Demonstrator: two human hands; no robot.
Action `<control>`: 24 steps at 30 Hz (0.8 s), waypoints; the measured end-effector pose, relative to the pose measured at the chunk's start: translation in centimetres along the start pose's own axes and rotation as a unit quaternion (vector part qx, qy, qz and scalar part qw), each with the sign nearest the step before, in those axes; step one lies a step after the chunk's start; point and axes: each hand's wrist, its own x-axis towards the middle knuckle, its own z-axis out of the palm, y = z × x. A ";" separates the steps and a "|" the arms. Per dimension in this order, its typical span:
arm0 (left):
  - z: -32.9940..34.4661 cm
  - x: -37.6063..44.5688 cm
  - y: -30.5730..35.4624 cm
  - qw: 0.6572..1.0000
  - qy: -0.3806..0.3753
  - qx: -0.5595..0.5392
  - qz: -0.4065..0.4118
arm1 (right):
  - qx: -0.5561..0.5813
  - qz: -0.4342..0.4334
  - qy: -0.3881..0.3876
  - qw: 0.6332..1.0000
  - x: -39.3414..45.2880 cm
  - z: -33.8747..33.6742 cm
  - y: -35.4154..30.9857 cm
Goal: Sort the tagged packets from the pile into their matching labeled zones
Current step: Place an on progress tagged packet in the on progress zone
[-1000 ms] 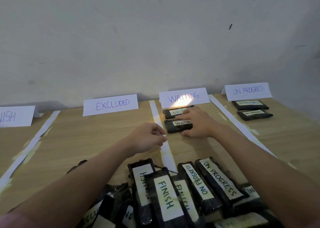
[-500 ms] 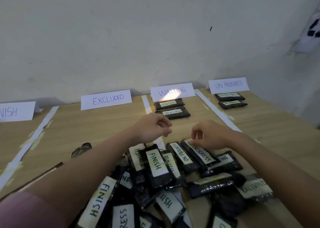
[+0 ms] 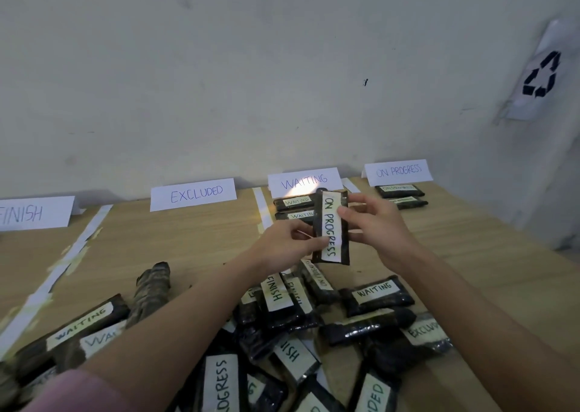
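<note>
Both my hands pinch the ON PROGRESS packet (image 3: 331, 228) upright, left hand (image 3: 282, 248) low, right hand (image 3: 376, 226) high, tag facing me to read; it likely belongs by the table's far right sign (image 3: 398, 170).

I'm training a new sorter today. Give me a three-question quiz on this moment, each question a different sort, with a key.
1. True or false: both hands hold the lifted packet.
2. Its tag reads: A) WAITING B) ON PROGRESS C) FINISH
3. How many packets lie below the WAITING sign?

Key: 1 true: left hand and right hand each keep a grip on it. 2 B. 3 two.
</note>
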 end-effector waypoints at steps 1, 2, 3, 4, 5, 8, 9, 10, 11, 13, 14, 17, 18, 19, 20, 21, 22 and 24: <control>0.0 -0.1 0.2 1.000 -0.001 -0.014 0.002 | 0.007 -0.007 0.006 1.000 -0.1 0.2 -0.3; 0.0 -0.2 0.4 0.999 -0.001 -0.031 0.006 | 0.012 -0.013 0.012 1.000 -0.2 0.4 -0.5; 0.0 -0.4 0.5 0.999 0.001 -0.048 0.013 | 0.017 -0.017 0.015 1.000 -0.3 0.5 -0.6; -0.1 -0.5 0.6 0.998 0.006 -0.062 0.019 | 0.022 -0.019 0.017 0.999 -0.4 0.7 -0.7; -0.3 -0.6 0.7 0.997 0.012 -0.072 0.024 | 0.027 -0.020 0.015 0.999 -0.5 0.7 -0.8; -1.0 -0.7 0.5 0.996 0.039 -0.080 0.027 | 0.034 -0.018 0.007 0.999 -0.8 0.9 -0.9; -1.3 -0.7 0.4 0.995 0.053 -0.086 0.027 | 0.037 -0.015 0.005 0.999 -0.9 0.9 -0.8; -1.7 -0.7 0.4 0.992 0.069 -0.097 0.028 | 0.045 -0.012 0.002 0.999 -1.1 0.9 -0.8; -2.1 -0.7 0.3 0.990 0.085 -0.112 0.029 | 0.055 -0.009 -0.003 0.998 -1.2 0.9 -0.7; -2.8 -0.8 0.4 0.983 0.108 -0.146 0.038 | 0.072 -0.003 -0.020 0.997 -1.6 1.1 -0.5; -3.2 -0.9 0.5 0.980 0.117 -0.156 0.045 | 0.077 0.000 -0.028 0.997 -1.7 1.3 -0.4; -3.8 -1.0 0.8 0.973 0.139 -0.174 0.061 | 0.072 0.012 -0.049 0.996 -2.1 1.8 -0.2; -4.0 -1.0 0.8 0.971 0.142 -0.181 0.061 | 0.064 0.015 -0.055 0.996 -2.2 2.0 -0.2; -4.1 -1.0 0.8 0.970 0.143 -0.186 0.058 | 0.058 0.016 -0.059 0.996 -2.2 2.1 -0.1; -4.3 -1.0 0.8 0.970 0.142 -0.187 0.056 | 0.053 0.018 -0.061 0.997 -2.3 2.3 -0.1; -4.4 -1.1 0.7 0.971 0.141 -0.185 0.055 | 0.051 0.018 -0.061 0.997 -2.4 2.4 -0.1; -4.6 -1.2 0.6 0.972 0.139 -0.180 0.055 | 0.050 0.017 -0.059 0.997 -2.5 2.6 -0.1; -5.0 -1.5 0.3 0.975 0.133 -0.168 0.054 | 0.046 0.014 -0.053 0.997 -2.5 2.7 0.0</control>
